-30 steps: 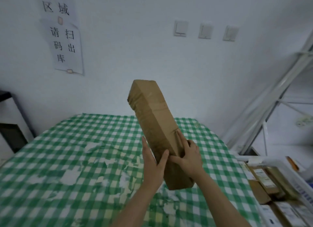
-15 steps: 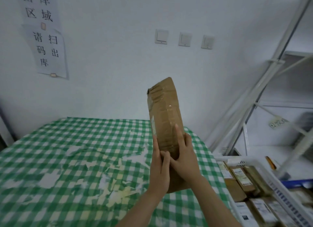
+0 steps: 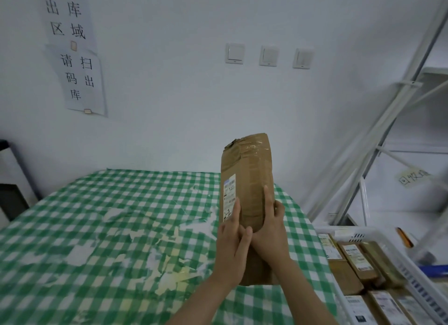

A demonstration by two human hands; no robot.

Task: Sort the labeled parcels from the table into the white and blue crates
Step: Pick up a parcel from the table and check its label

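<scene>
I hold the parcel (image 3: 247, 179) upright above the bench (image 3: 97, 227), long axis vertical. My left hand (image 3: 231, 247) presses flat against its label side and my right hand (image 3: 269, 232) wraps its lower edge. The white crate (image 3: 363, 235) lies right, nearer my right hand.

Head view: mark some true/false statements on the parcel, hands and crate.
1. The left hand and right hand hold the brown parcel roughly upright. True.
2. Its label faces right, toward the crate. False: the label is on the parcel's left-facing side.
3. The white crate already holds labeled parcels. True.
4. The white crate sits left of the checked table. False: it is to the table's right.
</scene>
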